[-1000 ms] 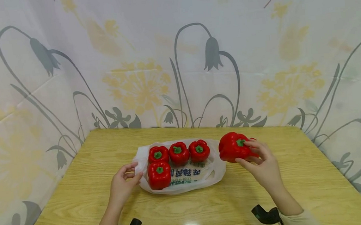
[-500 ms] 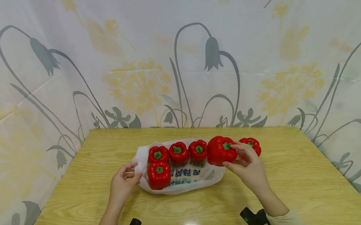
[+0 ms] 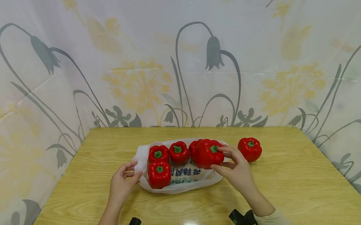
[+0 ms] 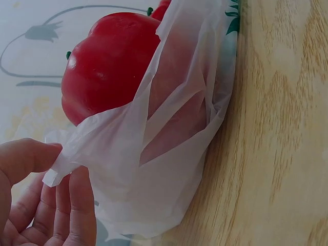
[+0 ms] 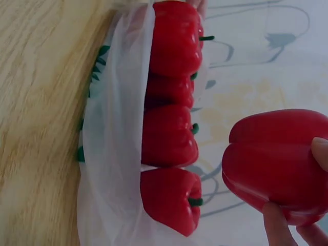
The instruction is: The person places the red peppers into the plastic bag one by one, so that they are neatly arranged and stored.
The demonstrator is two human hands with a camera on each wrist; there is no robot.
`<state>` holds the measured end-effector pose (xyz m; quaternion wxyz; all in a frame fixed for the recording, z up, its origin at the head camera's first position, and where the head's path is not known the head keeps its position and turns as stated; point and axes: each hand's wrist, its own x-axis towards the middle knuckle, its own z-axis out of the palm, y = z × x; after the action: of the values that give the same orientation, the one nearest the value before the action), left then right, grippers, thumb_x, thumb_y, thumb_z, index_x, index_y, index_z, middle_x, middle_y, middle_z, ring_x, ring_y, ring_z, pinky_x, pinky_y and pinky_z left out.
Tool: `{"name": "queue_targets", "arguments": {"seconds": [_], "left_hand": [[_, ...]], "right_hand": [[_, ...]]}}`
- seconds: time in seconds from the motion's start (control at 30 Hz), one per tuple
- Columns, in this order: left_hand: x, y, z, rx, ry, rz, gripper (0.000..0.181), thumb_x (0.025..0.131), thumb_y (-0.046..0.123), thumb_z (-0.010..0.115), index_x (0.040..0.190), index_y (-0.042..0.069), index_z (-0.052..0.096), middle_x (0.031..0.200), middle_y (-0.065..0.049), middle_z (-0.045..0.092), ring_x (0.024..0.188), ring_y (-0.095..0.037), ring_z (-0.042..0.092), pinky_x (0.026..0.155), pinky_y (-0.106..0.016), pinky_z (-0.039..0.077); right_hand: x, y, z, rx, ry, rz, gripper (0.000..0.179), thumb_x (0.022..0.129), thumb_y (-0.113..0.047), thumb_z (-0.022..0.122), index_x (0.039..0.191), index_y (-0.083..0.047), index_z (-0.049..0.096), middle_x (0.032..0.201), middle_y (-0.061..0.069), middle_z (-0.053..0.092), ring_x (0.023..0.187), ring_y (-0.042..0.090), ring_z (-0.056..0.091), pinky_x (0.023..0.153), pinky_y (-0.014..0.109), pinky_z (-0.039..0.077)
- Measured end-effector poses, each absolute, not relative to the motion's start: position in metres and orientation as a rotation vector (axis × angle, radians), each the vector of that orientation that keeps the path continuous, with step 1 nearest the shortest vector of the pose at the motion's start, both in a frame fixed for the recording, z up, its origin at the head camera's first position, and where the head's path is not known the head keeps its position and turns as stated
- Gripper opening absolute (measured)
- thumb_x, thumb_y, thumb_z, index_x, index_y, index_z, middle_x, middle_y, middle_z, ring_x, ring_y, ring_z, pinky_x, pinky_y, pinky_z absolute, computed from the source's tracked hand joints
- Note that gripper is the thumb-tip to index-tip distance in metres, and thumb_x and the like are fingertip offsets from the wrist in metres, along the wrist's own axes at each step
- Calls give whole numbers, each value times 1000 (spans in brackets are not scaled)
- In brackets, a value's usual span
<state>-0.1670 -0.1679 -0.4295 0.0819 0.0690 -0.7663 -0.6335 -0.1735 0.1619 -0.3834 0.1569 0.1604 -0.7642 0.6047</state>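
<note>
A white plastic bag [image 3: 189, 188] with printed characters lies spread on the table. My left hand [image 3: 124, 179] pinches the bag's left edge between thumb and fingers, which the left wrist view shows close up. With thumb and fingers, my right hand [image 3: 237, 171] holds a red bell pepper [image 3: 205, 155] above the right part of the bag. Several red bell peppers with green stems sit in the bag: one at the front left [image 3: 158, 176], the others in a row behind. The rightmost pepper of that row [image 5: 169, 197] is partly hidden by the held one in the head view.
One more red bell pepper [image 3: 249, 149] stands on the wooden table [image 3: 301, 187], to the right of the bag. A floral-print curtain [image 3: 176, 56] encloses the table's back and sides. Black wrist devices [image 3: 244, 218] are on both forearms.
My right hand has carried the bell pepper leftward, from the bag's right edge to over its right part. The pepper on the table at right has come into full sight. My left hand stays put.
</note>
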Motion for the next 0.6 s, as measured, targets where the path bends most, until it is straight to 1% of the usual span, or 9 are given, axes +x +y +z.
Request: {"name": "queue_targets", "arguments": {"seconds": [0.1, 0.27, 0.43, 0.6], "left_hand": [[-167, -168, -429, 204, -2291, -1886, 37, 82, 2, 69, 117, -3, 57, 105, -16, 52, 80, -10, 56, 65, -23, 54], [-167, -168, -428, 206, -2279, -1888, 37, 82, 2, 70, 116, -3, 58, 104, -16, 52, 80, -10, 56, 65, -23, 54], [-167, -168, -428, 202, -2273, -1886, 37, 82, 2, 70, 116, -3, 58, 104, -15, 52, 80, -10, 56, 64, -22, 54], [-167, -168, -427, 194, -2281, -1891, 38, 83, 4, 70, 117, -4, 57, 106, -16, 52, 80, -9, 56, 64, -21, 53]], "right_hand": [[-173, 156, -385, 438, -2191, 1768, 46, 72, 5, 76, 114, 2, 58, 123, 13, 52, 101, 24, 55, 76, 25, 52], [-174, 146, -390, 431, -2201, 1818, 46, 72, 4, 77, 114, 3, 58, 127, 14, 49, 103, 30, 55, 78, 25, 52], [-174, 138, -397, 481, -2213, 1812, 45, 72, 3, 77, 113, 4, 59, 128, 15, 50, 102, 31, 55, 77, 27, 53], [-174, 132, -403, 488, -2216, 1824, 45, 70, 4, 78, 112, 4, 60, 126, 15, 51, 101, 31, 56, 77, 35, 54]]}}
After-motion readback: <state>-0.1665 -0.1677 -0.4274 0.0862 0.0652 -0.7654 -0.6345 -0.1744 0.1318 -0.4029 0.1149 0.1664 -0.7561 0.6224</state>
